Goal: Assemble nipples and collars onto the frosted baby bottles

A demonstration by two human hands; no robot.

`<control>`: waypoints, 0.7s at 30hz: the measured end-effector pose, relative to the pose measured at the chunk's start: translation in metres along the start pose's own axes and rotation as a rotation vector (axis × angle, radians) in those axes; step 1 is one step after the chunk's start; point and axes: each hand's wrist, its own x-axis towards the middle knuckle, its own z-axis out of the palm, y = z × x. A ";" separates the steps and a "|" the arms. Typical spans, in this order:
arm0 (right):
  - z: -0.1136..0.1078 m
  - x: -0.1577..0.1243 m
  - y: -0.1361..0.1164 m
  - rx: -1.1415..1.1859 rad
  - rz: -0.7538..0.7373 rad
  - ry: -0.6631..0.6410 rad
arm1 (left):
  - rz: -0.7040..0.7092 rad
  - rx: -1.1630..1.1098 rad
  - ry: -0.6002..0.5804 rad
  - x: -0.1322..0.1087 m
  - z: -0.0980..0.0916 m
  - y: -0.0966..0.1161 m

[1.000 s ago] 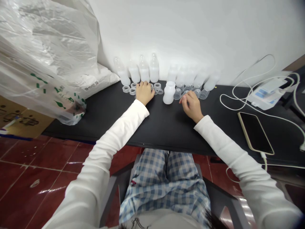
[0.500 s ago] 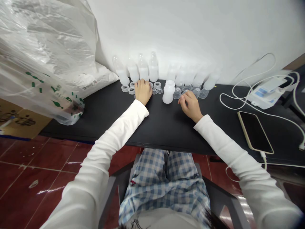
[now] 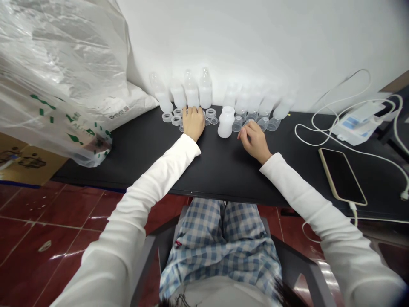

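My left hand [image 3: 193, 122] rests knuckles-up on the black table [image 3: 223, 170], its fingers curled down over some of the clear plastic rings [image 3: 166, 117] in front of a row of capped white bottles [image 3: 191, 94]. What the fingers hold is hidden. My right hand [image 3: 254, 139] lies to the right with fingers curled together beside small clear caps [image 3: 237, 124]. A short open white bottle [image 3: 226, 123] stands between the two hands. More white bottles [image 3: 255, 102] line the wall behind the caps.
A big plastic bag [image 3: 57, 76] covers the table's left end over cardboard boxes [image 3: 19, 162]. On the right lie a phone [image 3: 342, 175], white cables [image 3: 322, 136] and a small white device [image 3: 358, 123]. The white wall stands just behind the bottles.
Both hands stay almost where they were; the right hand's fingers have shifted slightly by the caps. The view has tilted a little.
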 end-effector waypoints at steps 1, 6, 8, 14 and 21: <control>0.000 0.000 0.000 -0.003 -0.007 0.004 | -0.001 0.007 0.002 0.000 0.001 0.000; 0.001 0.000 0.000 -0.017 -0.019 0.005 | -0.014 0.017 0.039 -0.002 0.003 0.000; 0.001 0.000 0.000 -0.017 -0.018 0.003 | -0.019 -0.042 0.070 -0.001 0.004 -0.001; 0.000 0.001 -0.001 0.000 0.009 -0.016 | 0.006 -0.278 0.287 0.008 0.004 -0.009; -0.004 0.003 -0.006 -0.003 -0.042 -0.064 | 0.054 -0.713 0.496 0.013 -0.003 -0.042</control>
